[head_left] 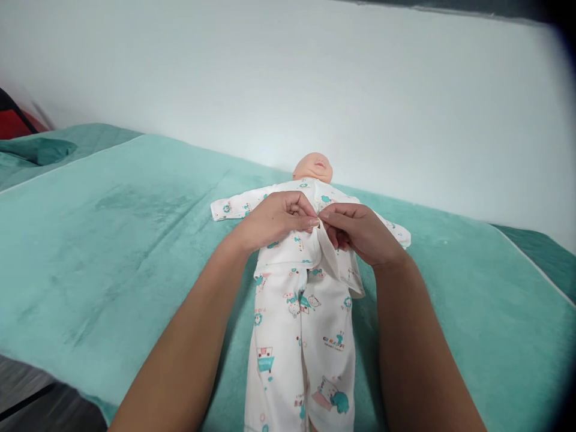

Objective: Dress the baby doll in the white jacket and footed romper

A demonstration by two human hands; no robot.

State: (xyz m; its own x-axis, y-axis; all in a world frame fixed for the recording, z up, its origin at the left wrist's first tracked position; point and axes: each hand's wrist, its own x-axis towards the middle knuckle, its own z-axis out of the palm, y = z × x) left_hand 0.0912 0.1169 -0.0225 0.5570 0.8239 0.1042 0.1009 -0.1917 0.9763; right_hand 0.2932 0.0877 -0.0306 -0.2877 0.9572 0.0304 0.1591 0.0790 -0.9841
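A baby doll (314, 166) lies on its back, dressed in a white printed jacket (288, 252) and matching trousers (279, 336). Over the doll's chest, my left hand (285, 217) pinches the front edge of the jacket between thumb and fingers. Close against it, my right hand (355, 228) grips the other front edge. The two sets of fingertips almost meet at the jacket's front opening. Below them the lower front flaps hang apart, the right one folded outward. My fingers hide whatever fastener lies between them.
A teal plush cover (112, 240) spreads under the doll. Behind it rises a white wall (225, 78). A darker green quilted cloth (40, 150) lies at the left, near a red and black item (15, 123). Dark flooring (40, 396) shows at the lower left.
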